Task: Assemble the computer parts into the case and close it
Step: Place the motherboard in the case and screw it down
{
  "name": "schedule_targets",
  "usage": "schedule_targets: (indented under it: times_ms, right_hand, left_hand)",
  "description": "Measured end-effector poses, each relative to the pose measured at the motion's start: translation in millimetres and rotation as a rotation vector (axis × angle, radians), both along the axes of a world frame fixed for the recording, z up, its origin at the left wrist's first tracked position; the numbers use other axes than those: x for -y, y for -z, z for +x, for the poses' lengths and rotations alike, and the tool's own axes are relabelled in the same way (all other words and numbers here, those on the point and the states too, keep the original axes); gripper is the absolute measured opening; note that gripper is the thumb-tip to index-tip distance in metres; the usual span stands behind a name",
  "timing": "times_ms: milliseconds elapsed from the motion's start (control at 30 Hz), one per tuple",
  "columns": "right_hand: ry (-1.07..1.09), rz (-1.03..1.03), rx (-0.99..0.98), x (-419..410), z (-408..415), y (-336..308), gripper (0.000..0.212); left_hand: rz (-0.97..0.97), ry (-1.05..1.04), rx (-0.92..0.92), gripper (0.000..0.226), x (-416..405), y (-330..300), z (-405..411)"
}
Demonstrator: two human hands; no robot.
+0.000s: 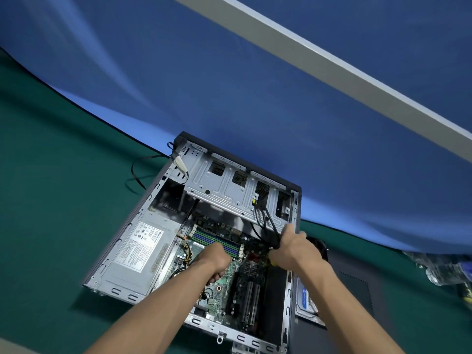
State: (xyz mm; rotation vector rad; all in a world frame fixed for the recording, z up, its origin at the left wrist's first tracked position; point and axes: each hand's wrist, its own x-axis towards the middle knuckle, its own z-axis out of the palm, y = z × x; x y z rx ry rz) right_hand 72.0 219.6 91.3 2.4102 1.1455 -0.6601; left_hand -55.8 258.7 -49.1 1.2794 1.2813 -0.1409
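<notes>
The open computer case (291, 297) lies on its side on the green table, motherboard (229, 287) facing up. My left hand (217, 260) hovers low over the board beside the RAM slots (217, 240), fingers curled into a fist with nothing visible in it. My right hand (293, 247) grips a bundle of black cables (268, 221) that hang from the silver drive cage (229, 185), close to the case's right wall. A bit of yellow shows under that palm; I cannot tell what it is. The power supply (143, 249) fills the left side.
A hard drive (306, 300) lies on the dark side panel (357, 297) right of the case. A black fan (318, 245) sits behind my right hand. Plastic bottles (439, 272) stand at the far right. Loose black cable (138, 172) trails left. Blue cloth hangs behind.
</notes>
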Motion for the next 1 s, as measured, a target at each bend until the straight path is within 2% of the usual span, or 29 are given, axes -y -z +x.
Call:
schedule_targets:
  times_ms: [67,133,200,267,333,400,467,500,600,633,767,833,1000]
  right_hand:
    - [0.018,0.049,-0.027,1,0,-1,0.04]
    - [-0.003,0.126,0.094,7,0,2,0.035]
    - [0.028,0.121,0.132,10,0,4,0.041]
    - [0.124,0.092,0.017,9,2,2,0.051]
    - [0.192,0.134,-0.086,9,1,0,0.046]
    - [0.122,0.206,-0.02,14,-1,4,0.031]
    - [0.044,0.222,0.121,18,-6,9,0.027]
    - [0.052,0.229,0.11,18,-8,9,0.028]
    - [0.153,0.236,-0.123,14,-8,7,0.05]
    - [0.134,0.223,-0.157,14,-8,7,0.051]
    - [-0.066,0.233,0.072,18,-8,8,0.023]
    - [-0.062,0.253,0.138,20,-7,8,0.033]
    - [-0.001,0.208,0.017,16,-4,9,0.039]
  left_hand:
    - [0.003,-0.008,-0.002,0.021,0,-1,-1]
    - [-0.004,-0.01,-0.007,0.023,0,-2,0]
    - [-0.002,-0.002,-0.011,0.025,0,-4,-1]
    - [0.003,-0.01,-0.011,0.025,0,-5,-2]
    - [0.001,-0.015,-0.004,0.024,0,-4,0]
    - [0.001,-0.02,-0.001,0.025,-1,-4,-1]
    - [0.002,-0.024,-0.002,0.024,-1,-3,-1]
    - [0.004,-0.023,-0.002,0.024,-1,-3,-1]
    - [0.006,-0.027,0.007,0.023,-2,-3,-2]
    - [0.006,-0.026,0.011,0.023,-2,-3,-2]
    - [0.011,-0.015,0.002,0.023,-2,-3,-2]
    - [0.014,-0.004,-0.003,0.023,-2,-2,-1]
    - [0.003,-0.007,-0.013,0.024,-2,-1,2]
